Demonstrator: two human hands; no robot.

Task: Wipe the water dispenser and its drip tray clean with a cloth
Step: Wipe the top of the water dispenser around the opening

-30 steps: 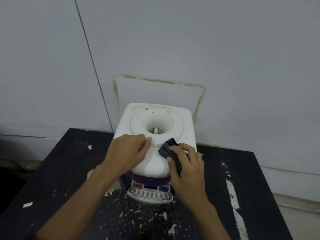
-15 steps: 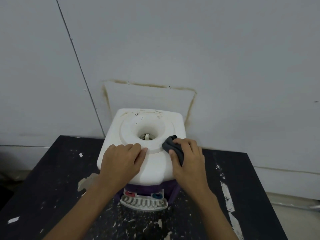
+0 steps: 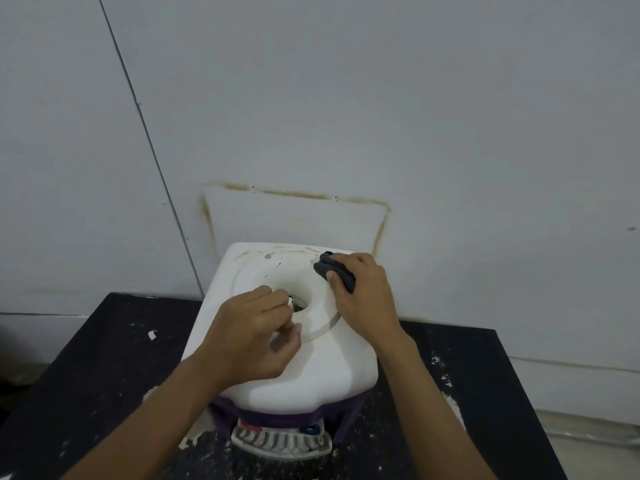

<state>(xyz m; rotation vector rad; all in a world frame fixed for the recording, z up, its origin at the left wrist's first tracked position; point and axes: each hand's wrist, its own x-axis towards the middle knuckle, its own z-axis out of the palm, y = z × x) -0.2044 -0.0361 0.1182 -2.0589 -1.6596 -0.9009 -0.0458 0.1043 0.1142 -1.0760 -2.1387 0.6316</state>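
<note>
Black tabletop flecked with white paint (image 3: pixel 86 375), near left.

Left hand (image 3: pixel 252 337): fingers curled, tips at the lip of the centre well and apparently hooked on it. It steadies the white plastic water dispenser (image 3: pixel 304 379), which stands mid-table against the grey wall (image 3: pixel 450 116).

Brownish smears show along the far-left edge of the dispenser's top. That strip looks unwiped.

White slotted drip tray (image 3: pixel 280 441) sits at the near foot of the unit, under the red and blue taps. No hand or cloth is on it, so it is probably still to do.

Dark grey folded cloth (image 3: pixel 327 268) lies on the far-right corner of the top.

Right hand (image 3: pixel 363 296): fingers bent over the cloth, thumb pinching it, pressing it down onto the top.

Judgement: early to middle. Top in progress; sides, front and tray remain.
</note>
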